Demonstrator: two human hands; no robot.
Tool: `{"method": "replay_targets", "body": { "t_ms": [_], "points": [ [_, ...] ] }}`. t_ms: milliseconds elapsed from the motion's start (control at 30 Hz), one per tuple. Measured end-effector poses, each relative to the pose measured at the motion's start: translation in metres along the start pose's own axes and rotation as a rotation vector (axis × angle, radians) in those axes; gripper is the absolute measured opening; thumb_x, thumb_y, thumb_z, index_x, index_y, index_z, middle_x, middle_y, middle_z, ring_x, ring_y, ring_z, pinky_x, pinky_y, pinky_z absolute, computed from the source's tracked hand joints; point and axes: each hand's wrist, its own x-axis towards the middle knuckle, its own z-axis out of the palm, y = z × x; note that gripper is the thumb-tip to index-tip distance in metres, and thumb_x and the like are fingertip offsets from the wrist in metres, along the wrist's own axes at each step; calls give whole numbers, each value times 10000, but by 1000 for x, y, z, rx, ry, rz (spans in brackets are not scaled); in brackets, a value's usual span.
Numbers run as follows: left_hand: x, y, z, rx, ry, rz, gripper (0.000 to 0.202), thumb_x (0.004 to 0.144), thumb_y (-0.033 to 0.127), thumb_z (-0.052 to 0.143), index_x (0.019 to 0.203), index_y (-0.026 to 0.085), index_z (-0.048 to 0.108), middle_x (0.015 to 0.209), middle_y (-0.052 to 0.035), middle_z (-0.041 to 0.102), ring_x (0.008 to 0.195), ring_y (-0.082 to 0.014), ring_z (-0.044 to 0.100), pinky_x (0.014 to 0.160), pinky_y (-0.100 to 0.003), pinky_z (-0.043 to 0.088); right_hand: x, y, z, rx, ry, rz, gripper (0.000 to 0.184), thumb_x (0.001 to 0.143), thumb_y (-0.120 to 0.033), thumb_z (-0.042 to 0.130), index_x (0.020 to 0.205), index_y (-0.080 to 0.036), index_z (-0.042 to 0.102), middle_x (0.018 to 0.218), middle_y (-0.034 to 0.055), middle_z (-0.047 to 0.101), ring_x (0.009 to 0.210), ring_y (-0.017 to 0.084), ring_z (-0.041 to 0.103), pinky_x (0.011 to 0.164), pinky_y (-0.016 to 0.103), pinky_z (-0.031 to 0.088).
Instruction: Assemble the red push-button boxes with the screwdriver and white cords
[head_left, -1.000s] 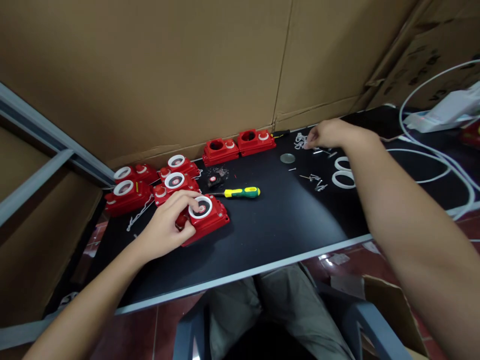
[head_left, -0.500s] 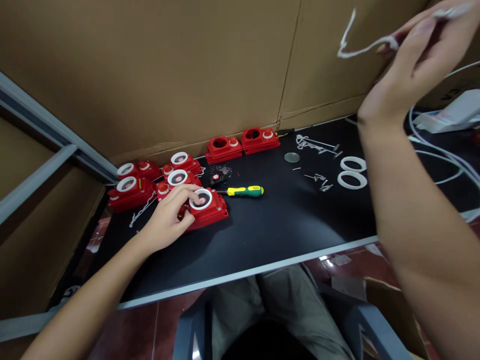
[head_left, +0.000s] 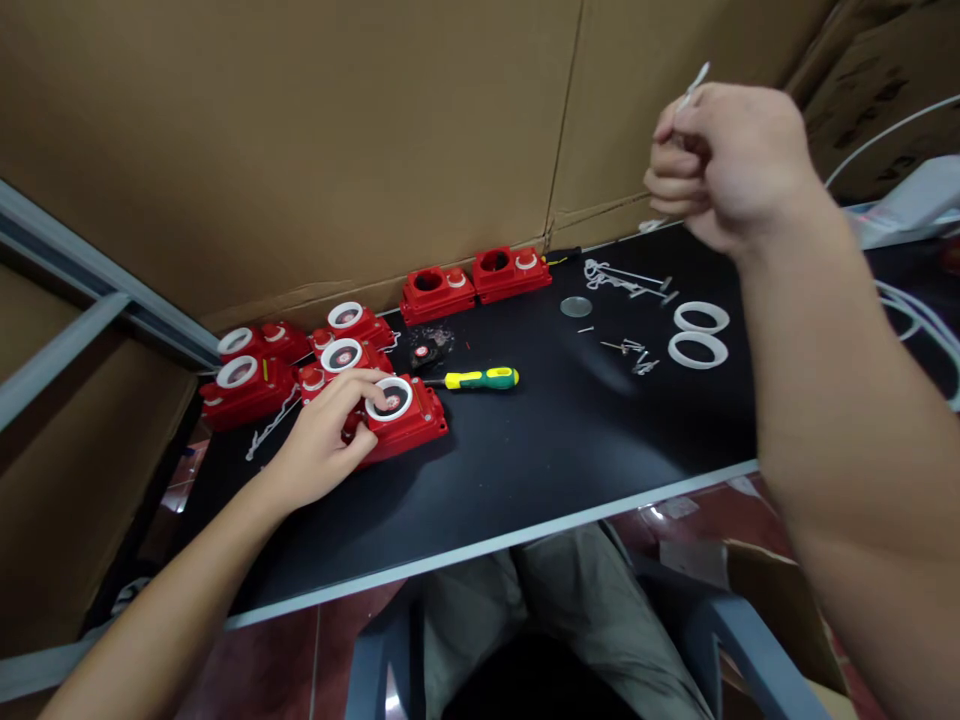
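My left hand (head_left: 321, 440) curls over the near red box (head_left: 411, 425), fingertips at the white ring and dark centre on its top and the thumb at its front side. The box stays on the black table. Raised above the table's back right, my right hand (head_left: 720, 165) is closed round a white cord (head_left: 694, 85). One end pokes out above the fist and another white piece hangs below; the rest is hidden in the fingers. Just right of the near box lies a green and yellow screwdriver (head_left: 481, 379).
Several red boxes stand at the left, and two with open round holes, one red box (head_left: 437, 295) among them, by the cardboard wall (head_left: 375, 150). White rings (head_left: 699, 350), a clear disc (head_left: 576, 307), loose screws (head_left: 641, 355) and corded metal rods (head_left: 630, 278) lie right.
My right hand has moved left and slightly down and turned into a fist, with less of the cord showing. My left hand has stayed on the near red box. The view has shifted slightly.
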Motion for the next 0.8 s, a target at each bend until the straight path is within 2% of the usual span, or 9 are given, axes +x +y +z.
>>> {"method": "replay_targets", "body": {
  "t_ms": [67,133,233,300,367,433,600,733,800],
  "points": [
    [0,0,-1,1,-2,5,248,934,105,506,1101,231,638,1338,-97,770,1205,-250,761,941,-350,597,-8,-10,-1,-145,-10,37,179,795,-310,740,755,-275,569,549,-83,305,528,120,200,603,357,135],
    [1,0,-1,1,0,9,242,943,108,509,1104,231,641,1336,-97,770,1197,-249,763,943,-352,598,-17,-17,-4,-399,-70,70,118,843,-274,724,771,-248,633,573,-63,419,562,122,316,631,358,238],
    [1,-1,-1,-10,1,16,223,962,121,516,1107,231,646,1338,-95,767,1177,-244,765,918,-342,597,-36,-18,-14,-875,-332,119,33,870,-228,749,891,-208,765,757,-7,676,716,157,553,731,364,377],
    [1,-1,-1,-20,0,24,225,962,119,519,1108,231,648,1333,-93,767,1170,-244,763,918,-344,597,-50,-9,-25,-1063,-538,177,81,887,-203,730,923,-209,802,763,-6,714,706,164,600,715,353,387],
    [2,-1,0,-23,0,29,232,954,110,519,1107,229,647,1331,-94,767,1179,-247,759,939,-353,598,-63,6,-36,-1156,-633,175,125,937,-285,729,951,-220,835,703,1,710,658,178,616,692,353,400],
    [2,-1,0,-25,3,32,233,953,108,517,1107,228,644,1333,-98,765,1177,-247,758,925,-348,598,-74,25,-44,-1206,-641,148,193,984,-351,696,987,-235,851,741,33,751,649,202,637,697,363,428],
    [1,-3,1,-47,-2,27,227,951,112,512,1104,227,635,1348,-107,755,1119,-233,767,800,-308,584,-84,61,-52,-1286,-586,147,209,967,-421,724,938,-247,837,743,83,769,672,266,679,691,388,452],
    [0,-4,2,-63,-8,1,219,936,120,517,1092,224,630,1351,-122,743,1223,-265,754,894,-345,604,-84,66,-49,-1314,-586,131,274,985,-463,689,992,-234,838,732,90,761,692,289,696,714,398,464],
    [-1,-3,2,-62,-15,-10,220,939,127,514,1097,224,632,1361,-126,741,1221,-269,754,888,-348,604,-83,64,-46,-1321,-594,127,276,983,-467,688,999,-234,835,739,91,764,689,290,696,728,405,472]
  ]
}}
